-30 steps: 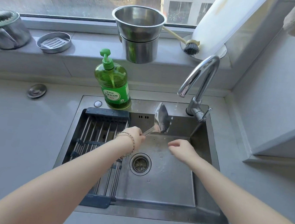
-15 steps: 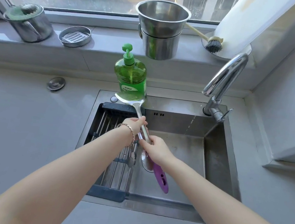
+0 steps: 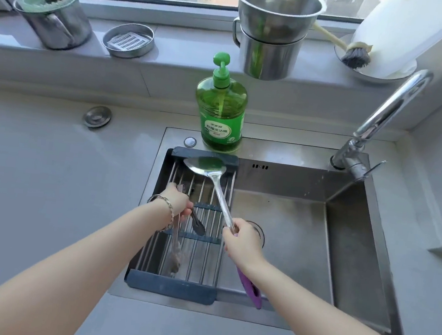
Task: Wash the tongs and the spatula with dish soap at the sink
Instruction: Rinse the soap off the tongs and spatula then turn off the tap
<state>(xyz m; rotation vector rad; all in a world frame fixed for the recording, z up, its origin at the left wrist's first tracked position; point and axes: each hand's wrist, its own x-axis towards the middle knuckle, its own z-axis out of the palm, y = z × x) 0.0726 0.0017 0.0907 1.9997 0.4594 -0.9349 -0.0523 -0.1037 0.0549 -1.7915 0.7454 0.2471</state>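
Observation:
My right hand (image 3: 241, 241) grips the steel spatula (image 3: 214, 183) by its shaft, just above the purple handle that sticks out below my wrist. Its blade rests over the far end of the dark drying rack (image 3: 173, 283). My left hand (image 3: 178, 202) is closed on the metal tongs (image 3: 176, 247), which lie along the rack bars with their dark tips pointing right and down. The green dish soap bottle (image 3: 222, 112) stands on the sink's back ledge, just behind the spatula blade.
The steel sink basin (image 3: 286, 257) lies to the right of the rack, its drain partly behind my right hand. The tap (image 3: 379, 119) arches over the right back corner. On the windowsill stand stacked steel pots (image 3: 273, 35), a brush, a soap dish and a lidded pot.
The spatula passed from my left hand to my right hand and came down onto the rack. My left hand moved left and took hold of the tongs. The view shifted left.

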